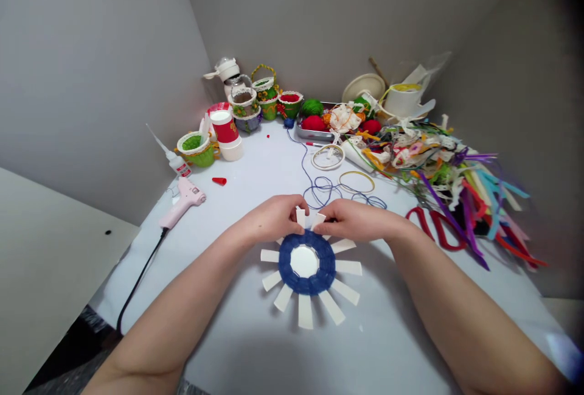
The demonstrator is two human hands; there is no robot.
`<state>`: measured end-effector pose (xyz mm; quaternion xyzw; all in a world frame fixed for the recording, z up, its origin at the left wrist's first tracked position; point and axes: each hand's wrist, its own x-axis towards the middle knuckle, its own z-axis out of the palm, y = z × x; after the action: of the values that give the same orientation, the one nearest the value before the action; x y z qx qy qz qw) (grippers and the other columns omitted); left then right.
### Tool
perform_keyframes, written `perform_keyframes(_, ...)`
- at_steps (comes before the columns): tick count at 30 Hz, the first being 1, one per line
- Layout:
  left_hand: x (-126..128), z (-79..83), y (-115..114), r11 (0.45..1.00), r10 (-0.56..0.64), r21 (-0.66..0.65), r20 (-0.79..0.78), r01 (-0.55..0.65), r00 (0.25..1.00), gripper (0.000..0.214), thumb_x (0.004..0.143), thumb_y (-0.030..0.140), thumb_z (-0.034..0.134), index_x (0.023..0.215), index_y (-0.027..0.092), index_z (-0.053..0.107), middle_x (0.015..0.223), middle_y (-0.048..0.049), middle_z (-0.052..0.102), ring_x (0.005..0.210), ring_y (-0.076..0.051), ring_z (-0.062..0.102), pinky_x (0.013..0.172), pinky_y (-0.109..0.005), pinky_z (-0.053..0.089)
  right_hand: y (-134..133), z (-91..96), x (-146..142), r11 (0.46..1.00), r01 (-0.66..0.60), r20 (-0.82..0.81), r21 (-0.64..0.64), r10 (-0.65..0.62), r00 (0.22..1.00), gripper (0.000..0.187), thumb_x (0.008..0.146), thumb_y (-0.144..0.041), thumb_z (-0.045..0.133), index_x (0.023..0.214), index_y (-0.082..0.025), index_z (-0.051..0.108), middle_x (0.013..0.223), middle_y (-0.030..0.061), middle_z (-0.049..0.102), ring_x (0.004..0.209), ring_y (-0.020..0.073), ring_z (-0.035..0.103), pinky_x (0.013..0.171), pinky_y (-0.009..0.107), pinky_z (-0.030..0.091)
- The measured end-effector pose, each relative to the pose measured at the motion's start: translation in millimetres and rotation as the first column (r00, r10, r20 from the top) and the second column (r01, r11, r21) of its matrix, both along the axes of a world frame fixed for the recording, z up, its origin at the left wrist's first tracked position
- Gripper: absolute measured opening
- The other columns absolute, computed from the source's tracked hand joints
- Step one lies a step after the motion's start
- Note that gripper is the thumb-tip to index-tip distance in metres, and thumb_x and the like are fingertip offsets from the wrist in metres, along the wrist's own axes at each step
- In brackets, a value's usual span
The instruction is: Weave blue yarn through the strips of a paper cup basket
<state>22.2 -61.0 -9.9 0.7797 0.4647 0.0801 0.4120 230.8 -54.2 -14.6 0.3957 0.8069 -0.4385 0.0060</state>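
Note:
A white paper cup cut into spread strips (pixel 305 261) lies flat on the table, with a ring of blue yarn (pixel 319 282) woven around its round base. My left hand (pixel 274 218) pinches one of the far strips at the top of the ring. My right hand (pixel 360 220) is closed just beside it, pinching the neighbouring strip and the blue yarn strand (pixel 319 188) that trails away across the table in loops.
A pink glue gun (pixel 185 199) with a black cord lies at the left, beside a glue bottle (pixel 176 160). Finished little baskets (pixel 255 100), yarn balls in a tray (pixel 314 121), ribbon piles (pixel 456 182), red scissors (pixel 433 227) and rings (pixel 356 182) crowd the back and right.

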Motion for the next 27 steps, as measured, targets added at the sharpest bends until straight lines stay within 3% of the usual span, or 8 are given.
perform_keyframes(6,-3.9,-5.3,3.9,0.997,0.05,0.05,-0.001,-0.05,0.999,0.031,0.067,0.023,0.061,0.098,0.021,0.059,0.068,0.0027,0.057,0.062,-0.013,0.054,0.055,-0.022,0.039,7.8,8.5,16.3,0.998,0.02,0.008,0.06,-0.021,1.0,0.047,0.083,-0.06,0.046,0.078,-0.016,0.063,0.065,-0.0004,0.051,0.059,0.0116,0.041,0.053,0.023,0.031)
perform_keyframes(11,-7.6,-5.4,5.8,0.996,0.07,0.062,-0.036,-0.067,0.997,0.031,0.067,0.023,0.062,0.098,0.022,0.06,0.069,0.0025,0.058,0.063,-0.013,0.055,0.056,-0.023,0.04,3.4,19.9,20.7,0.946,0.156,0.001,0.284,-0.163,0.987,0.042,0.086,-0.055,0.044,0.074,-0.018,0.06,0.065,0.0004,0.052,0.062,0.0132,0.043,0.055,0.025,0.029)
perform_keyframes(15,-8.7,-4.6,7.1,0.995,0.081,0.063,-0.05,-0.078,0.995,0.031,0.067,0.024,0.061,0.098,0.021,0.06,0.07,0.0019,0.058,0.062,-0.013,0.055,0.055,-0.023,0.04,-6.9,27.6,12.5,0.912,0.183,-0.046,0.367,-0.178,0.983,0.041,0.087,-0.053,0.044,0.07,-0.018,0.058,0.062,0.0006,0.051,0.06,0.0135,0.042,0.055,0.026,0.027)
perform_keyframes(22,-18.0,0.5,13.5,0.989,0.146,0.032,0.018,-0.147,0.989,0.027,0.068,0.025,0.061,0.095,0.02,0.06,0.068,0.0022,0.058,0.06,-0.012,0.055,0.053,-0.022,0.041,-3.3,24.6,15.1,0.918,0.196,-0.064,0.344,-0.185,0.981,0.048,0.087,-0.057,0.04,0.063,-0.018,0.054,0.059,-0.0004,0.047,0.06,0.013,0.041,0.055,0.025,0.029)
perform_keyframes(27,-21.6,1.1,17.7,0.962,0.275,-0.038,0.163,-0.272,0.948,0.021,0.069,0.023,0.061,0.09,0.018,0.058,0.063,0.003,0.055,0.057,-0.011,0.055,0.052,-0.021,0.044,5.7,9.4,16.4,0.959,0.229,-0.142,0.165,-0.207,0.968,0.049,0.086,-0.059,0.04,0.073,-0.017,0.062,0.071,0.0025,0.061,0.066,0.0154,0.051,0.06,0.025,0.036)
